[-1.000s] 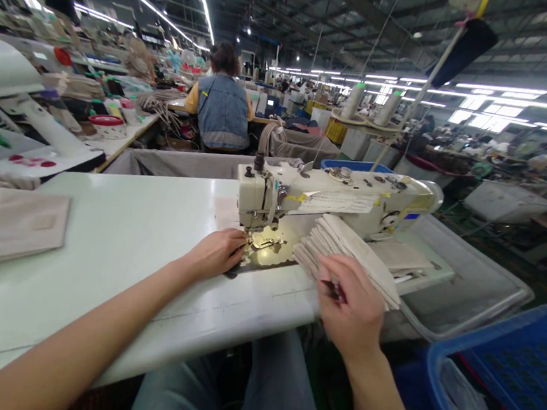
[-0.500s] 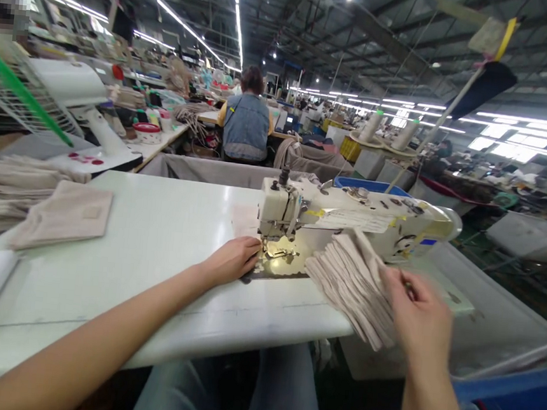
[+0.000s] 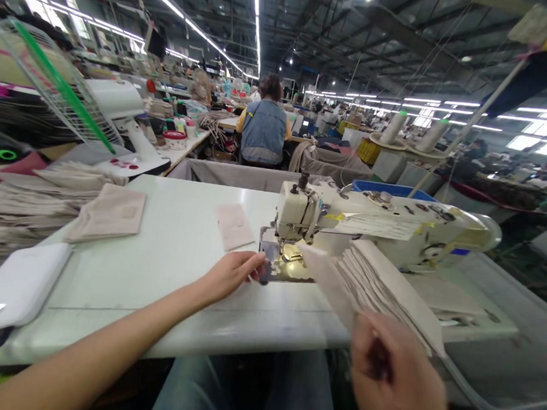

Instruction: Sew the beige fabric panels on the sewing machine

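My right hand point(image 3: 395, 375), partly blurred, is closed on one end of a beige fabric piece point(image 3: 326, 283). The piece's far end reaches toward the needle area of the white sewing machine point(image 3: 377, 220). Beside it, a stack of folded beige fabric pieces point(image 3: 372, 277) leans at the table's front edge below the machine arm. My left hand point(image 3: 239, 271) rests by the left edge of the metal needle plate point(image 3: 272, 269), fingers drawn together; whatever they may hold is hidden. Just behind that hand a small beige piece point(image 3: 236, 226) lies flat on the table.
On the white table point(image 3: 176, 222), a folded beige piece point(image 3: 110, 213) lies at left near fabric piles point(image 3: 29, 203) and a white flat case point(image 3: 17, 285). A fan point(image 3: 119, 108) stands behind. Thread cones point(image 3: 395, 127) rise beyond the machine. A person point(image 3: 264, 124) sits ahead, back turned.
The view has swung left. My right hand has come nearer and leftward, drawing one fabric piece away from the stack. My left hand stays beside the needle plate.
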{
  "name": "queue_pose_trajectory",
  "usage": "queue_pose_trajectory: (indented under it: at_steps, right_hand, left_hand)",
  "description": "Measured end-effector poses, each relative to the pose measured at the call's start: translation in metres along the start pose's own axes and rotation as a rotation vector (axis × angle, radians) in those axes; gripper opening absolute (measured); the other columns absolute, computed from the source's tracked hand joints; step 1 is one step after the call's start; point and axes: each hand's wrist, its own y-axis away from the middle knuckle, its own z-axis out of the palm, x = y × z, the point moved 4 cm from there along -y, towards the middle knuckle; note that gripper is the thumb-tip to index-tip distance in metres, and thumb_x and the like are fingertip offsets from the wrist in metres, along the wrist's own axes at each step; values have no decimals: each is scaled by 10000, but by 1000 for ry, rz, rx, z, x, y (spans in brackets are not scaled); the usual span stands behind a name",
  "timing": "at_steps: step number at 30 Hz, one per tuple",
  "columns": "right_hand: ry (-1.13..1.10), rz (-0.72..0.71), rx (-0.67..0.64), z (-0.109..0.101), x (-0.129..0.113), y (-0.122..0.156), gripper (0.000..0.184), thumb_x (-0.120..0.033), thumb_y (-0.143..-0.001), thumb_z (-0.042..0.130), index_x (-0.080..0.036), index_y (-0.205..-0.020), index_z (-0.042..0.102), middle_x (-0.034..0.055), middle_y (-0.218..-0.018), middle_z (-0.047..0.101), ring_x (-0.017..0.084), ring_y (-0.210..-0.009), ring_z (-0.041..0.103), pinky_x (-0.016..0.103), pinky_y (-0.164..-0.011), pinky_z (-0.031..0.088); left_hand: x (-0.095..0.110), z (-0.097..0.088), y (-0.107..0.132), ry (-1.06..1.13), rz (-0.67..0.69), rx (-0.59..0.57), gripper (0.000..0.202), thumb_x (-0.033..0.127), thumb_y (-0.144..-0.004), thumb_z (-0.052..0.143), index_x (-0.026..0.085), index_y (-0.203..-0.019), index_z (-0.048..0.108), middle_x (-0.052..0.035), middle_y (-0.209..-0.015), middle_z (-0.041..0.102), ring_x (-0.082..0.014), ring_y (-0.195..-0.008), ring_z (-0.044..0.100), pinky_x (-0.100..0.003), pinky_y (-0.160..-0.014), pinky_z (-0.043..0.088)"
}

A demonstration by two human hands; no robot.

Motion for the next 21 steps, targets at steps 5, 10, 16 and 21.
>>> queue_pose_trajectory:
  at_steps: [5,10,16,21]
  right_hand:
    - [-212,-209,-251,66,-47,26,157,-168,-1003,506,-154,-1055,654,66,-847,732,178,-713,696,281,-612,477]
    - [-379,66,-399,82,-28,45,215,-310,-988,554,-181,-1126,659,112,-1068,705,211,-920,699,286,-719,554]
    - [-516,786,-521,91,31,63,350,-455,-917,578,-152,-1021,717,113,-1008,731,256,-924,689,360,-804,561]
    - [-700,996,-455,89,28,69,381,-506,-865,628,-154,-913,764,94,-891,753,271,-870,684,369,-798,529]
  left_hand:
    - [11,19,14,529,-319,-181,685,713,-762,626,123,-1097,715,-124,-948,752,-229,-784,682,-304,-665,508]
    - [0,4,1,449,-241,-166,462,466,-721,762,174,-1076,723,-61,-943,757,-182,-782,661,-279,-698,494]
    - [11,-10,-6,293,-65,-373,408,450,-864,627,237,-1210,668,-75,-1163,739,-229,-981,697,-338,-809,536]
    - [6,-15,-27,150,-97,-265,367,472,-792,678,190,-1027,695,-58,-920,749,-203,-795,681,-276,-645,493]
